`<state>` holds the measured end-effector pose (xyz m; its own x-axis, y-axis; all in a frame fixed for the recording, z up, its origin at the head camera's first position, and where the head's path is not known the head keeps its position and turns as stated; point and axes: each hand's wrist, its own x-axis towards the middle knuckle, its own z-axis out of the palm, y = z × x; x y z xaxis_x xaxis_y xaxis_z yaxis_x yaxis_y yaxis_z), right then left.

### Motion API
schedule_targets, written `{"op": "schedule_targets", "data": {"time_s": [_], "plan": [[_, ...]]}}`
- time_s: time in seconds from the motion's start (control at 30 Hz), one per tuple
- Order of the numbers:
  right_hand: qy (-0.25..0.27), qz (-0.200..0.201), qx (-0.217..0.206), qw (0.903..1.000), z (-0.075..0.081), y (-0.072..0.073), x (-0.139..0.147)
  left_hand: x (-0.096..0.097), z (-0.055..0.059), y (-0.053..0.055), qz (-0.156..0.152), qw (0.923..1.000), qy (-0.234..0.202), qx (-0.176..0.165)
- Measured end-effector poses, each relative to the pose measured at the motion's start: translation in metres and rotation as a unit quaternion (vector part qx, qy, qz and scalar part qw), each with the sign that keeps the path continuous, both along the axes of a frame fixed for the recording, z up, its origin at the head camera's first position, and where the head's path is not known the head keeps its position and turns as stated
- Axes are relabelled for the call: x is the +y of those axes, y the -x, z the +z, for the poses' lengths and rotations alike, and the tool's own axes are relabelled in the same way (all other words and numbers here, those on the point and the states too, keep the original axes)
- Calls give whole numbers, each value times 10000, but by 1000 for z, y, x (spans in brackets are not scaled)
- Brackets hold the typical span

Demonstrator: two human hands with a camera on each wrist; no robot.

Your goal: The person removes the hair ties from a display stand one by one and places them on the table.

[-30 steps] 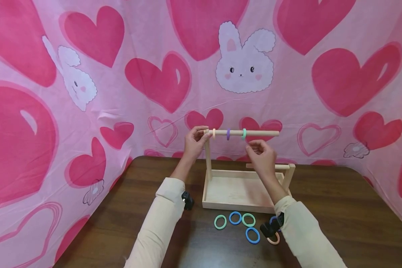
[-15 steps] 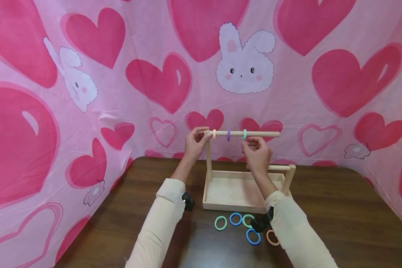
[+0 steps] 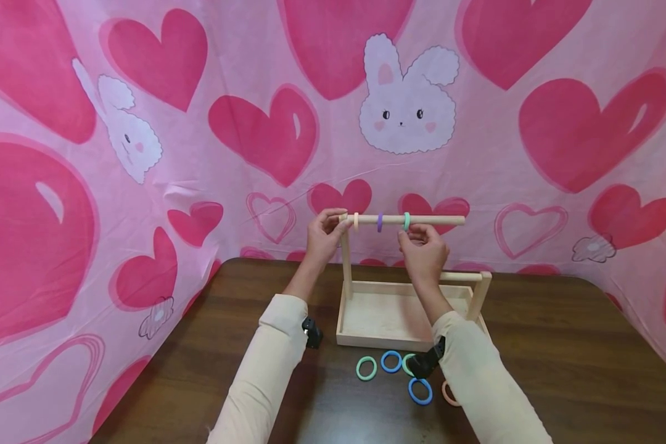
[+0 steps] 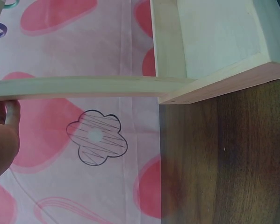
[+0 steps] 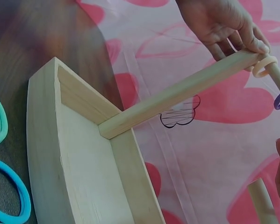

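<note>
Pink backdrop (image 3: 333,145), mint ring (image 3: 407,219) above right grip (image 3: 425,254)

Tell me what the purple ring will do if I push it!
The purple ring would probably slide along the rod, since it hangs loosely around it. It's likely light, being thin. It may be stiff, as its hoop doesn't sag.

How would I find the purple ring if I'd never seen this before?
Find the wooden stand on the brown table, then look at its higher rod. Hanging there between a peach ring and a green ring is the purple ring, the only one that colour on the rod.
</note>
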<state>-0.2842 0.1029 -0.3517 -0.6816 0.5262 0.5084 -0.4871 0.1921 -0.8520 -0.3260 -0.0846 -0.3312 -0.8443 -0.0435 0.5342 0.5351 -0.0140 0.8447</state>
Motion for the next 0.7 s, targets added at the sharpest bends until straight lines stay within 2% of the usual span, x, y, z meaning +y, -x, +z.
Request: {"op": "schedule_targets", "data": {"time_s": [0.47, 0.7], "plan": [[-5, -42, 42, 10000, 1, 2, -1, 0, -1, 2, -73, 10000, -43, 28], [-56, -77, 32, 9999, 1, 0, 1, 0, -1, 1, -2, 10000, -16, 55]]}}
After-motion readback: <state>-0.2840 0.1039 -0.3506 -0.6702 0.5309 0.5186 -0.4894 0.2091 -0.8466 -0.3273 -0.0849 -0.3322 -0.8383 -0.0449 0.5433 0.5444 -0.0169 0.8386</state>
